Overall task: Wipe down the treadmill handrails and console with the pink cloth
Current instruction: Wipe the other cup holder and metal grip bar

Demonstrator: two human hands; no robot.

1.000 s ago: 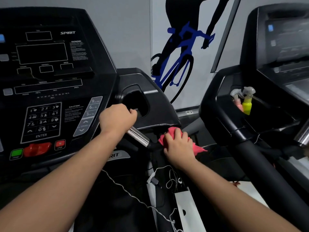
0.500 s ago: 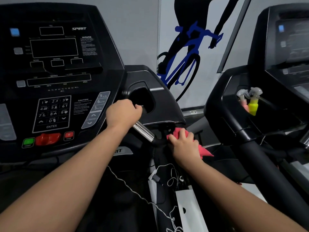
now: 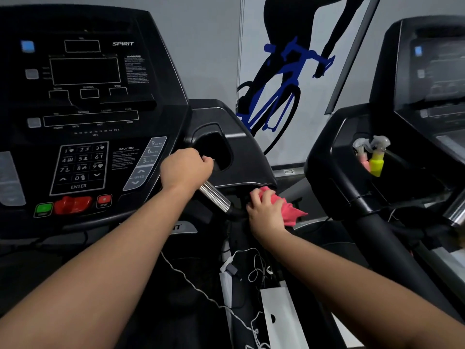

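Here, just right of the frame's centre, the right hand has its fingers curled over the bunched pink cloth, pressing it in under the overhanging right wing of the console. The left hand is wrapped tight round the top of the chrome grip bar.

That pocket is tight, so the cloth could snag on the wing's lower edge. The left knuckles sit just beside the speed keys, and a slip might press one. The loose white cable below could catch a forearm. Open room lies toward the lower right, between the two treadmills.
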